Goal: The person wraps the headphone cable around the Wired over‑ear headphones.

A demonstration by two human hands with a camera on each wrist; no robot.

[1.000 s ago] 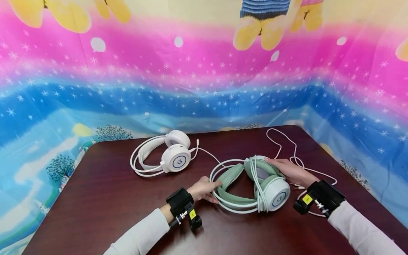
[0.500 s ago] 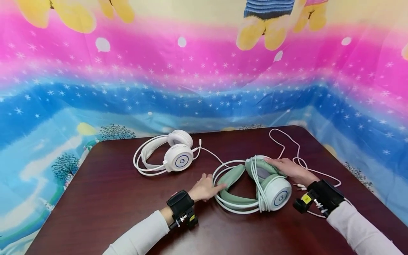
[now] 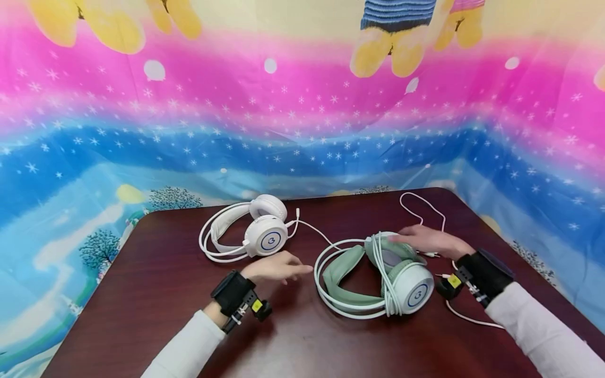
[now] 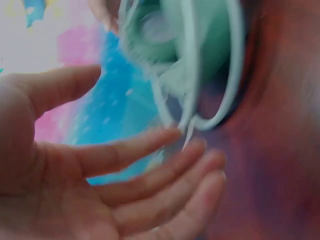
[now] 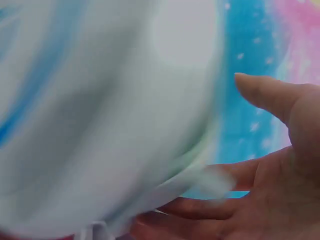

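Observation:
A green-and-white headset [image 3: 410, 286] lies on the table, its cable [image 3: 385, 273] wound round both ear cups. To the left of its headband, my left hand [image 3: 276, 266] hovers with extended fingers, apart from the frame and holding nothing. In the left wrist view the same hand [image 4: 65, 185] has thumb and fingers spread, the blurred headset [image 4: 215, 45] beyond the fingertips. My right hand [image 3: 432, 240] is over the far ear cup, fingers loosely extended. The right wrist view shows this hand [image 5: 300, 135] with thumb raised and fingers by the blurred white ear cup [image 5: 115, 125], partly hidden.
An all-white headset [image 3: 267, 239] stands further back, left of the green one. A loose white cable [image 3: 441, 212] loops across the table's right side, its plug ends near my right wrist. Behind the dark wooden table [image 3: 165, 294] hangs a patterned cloth [image 3: 302, 131].
My left hand has let go of the headband and drawn back to the left. My right hand has lifted slightly off the far ear cup. The green-and-white headset stays in place.

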